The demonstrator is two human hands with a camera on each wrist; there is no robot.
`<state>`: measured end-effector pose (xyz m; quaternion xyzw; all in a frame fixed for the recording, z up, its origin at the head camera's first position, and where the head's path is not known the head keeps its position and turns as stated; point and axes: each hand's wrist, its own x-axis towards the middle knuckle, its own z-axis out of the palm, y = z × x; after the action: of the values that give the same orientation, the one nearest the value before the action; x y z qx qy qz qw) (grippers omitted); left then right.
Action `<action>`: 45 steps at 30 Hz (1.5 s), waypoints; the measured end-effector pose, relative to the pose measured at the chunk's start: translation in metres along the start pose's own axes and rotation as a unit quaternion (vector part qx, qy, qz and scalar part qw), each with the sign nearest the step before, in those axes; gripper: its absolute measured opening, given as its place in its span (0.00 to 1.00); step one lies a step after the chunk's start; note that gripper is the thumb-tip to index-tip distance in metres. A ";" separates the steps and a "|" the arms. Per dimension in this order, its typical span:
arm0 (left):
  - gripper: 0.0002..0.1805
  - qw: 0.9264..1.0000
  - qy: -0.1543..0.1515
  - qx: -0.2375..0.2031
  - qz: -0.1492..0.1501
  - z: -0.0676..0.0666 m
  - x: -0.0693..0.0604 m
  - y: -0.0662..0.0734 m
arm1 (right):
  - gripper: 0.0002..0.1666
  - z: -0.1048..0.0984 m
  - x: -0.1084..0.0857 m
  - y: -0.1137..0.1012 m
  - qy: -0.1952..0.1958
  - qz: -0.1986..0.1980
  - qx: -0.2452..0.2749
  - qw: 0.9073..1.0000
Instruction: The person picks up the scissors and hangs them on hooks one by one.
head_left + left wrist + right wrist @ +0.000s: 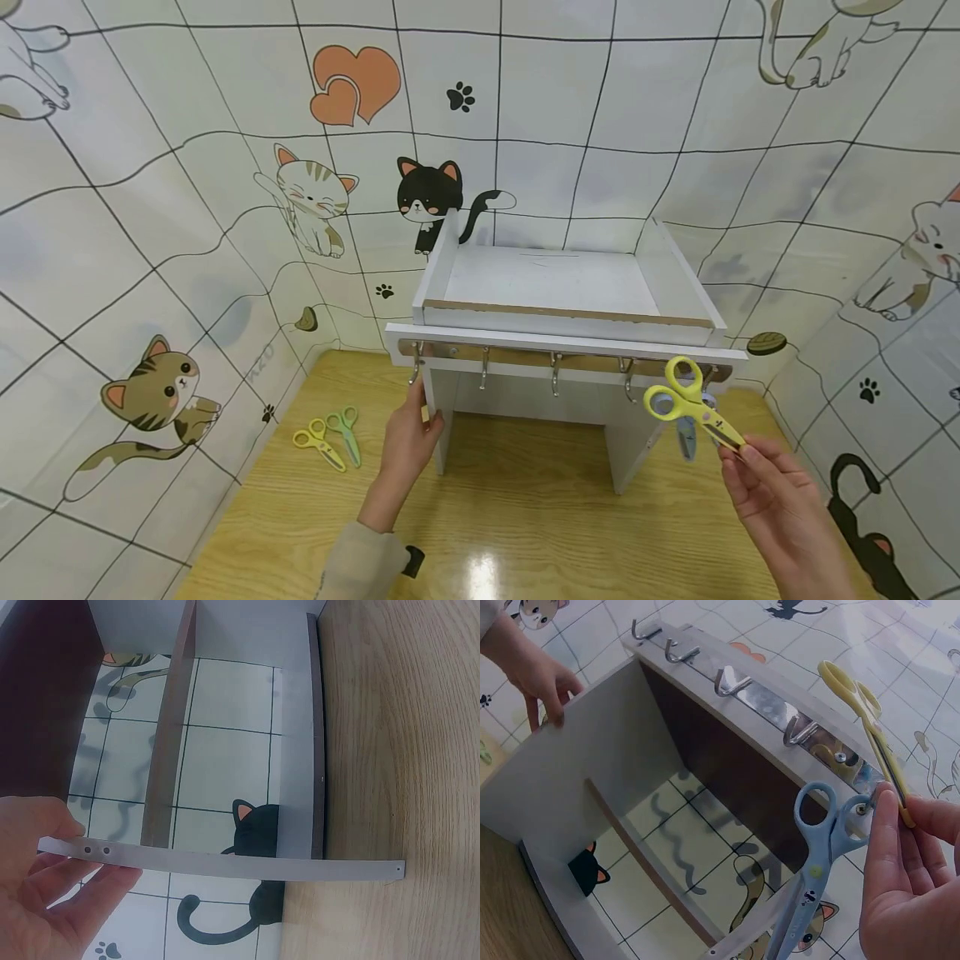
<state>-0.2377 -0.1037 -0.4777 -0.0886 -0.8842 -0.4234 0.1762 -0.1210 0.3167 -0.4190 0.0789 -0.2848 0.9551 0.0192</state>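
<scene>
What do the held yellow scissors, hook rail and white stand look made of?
Yellow scissors: probably smooth plastic, evenly coloured; a grey strip along the blades could be metal.
Hook rail: likely polished metal, given its mirror-like highlights.
White stand: perhaps wood-based board with a smooth white coating, since brown shows along the front top edge.

Shelf on table, 2 scissors to its left, hooks along its front

The held scissors look smooth and plastic-handled. The hook rail is mirror-glossy metal; the shelf, smooth board. The table shows glossy wood grain; the sleeve, matt cloth.
</scene>
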 end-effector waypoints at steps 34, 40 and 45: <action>0.33 1.000 -0.004 -0.002 -0.003 0.000 0.000 0.001 | 0.22 -0.023 -0.001 0.040 -0.004 0.000 -0.118 0.993; 0.33 1.000 -0.004 -0.002 -0.004 -0.001 0.000 0.002 | 0.21 -0.028 0.000 0.040 0.004 0.022 -0.156 0.988; 0.33 1.000 -0.004 0.001 -0.002 0.000 -0.001 0.001 | 0.21 -0.033 0.002 0.039 0.011 0.028 -0.173 0.985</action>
<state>-0.2368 -0.1032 -0.4773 -0.0883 -0.8854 -0.4226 0.1719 -0.1304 0.3019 -0.4670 0.0554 -0.4472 0.8927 0.0087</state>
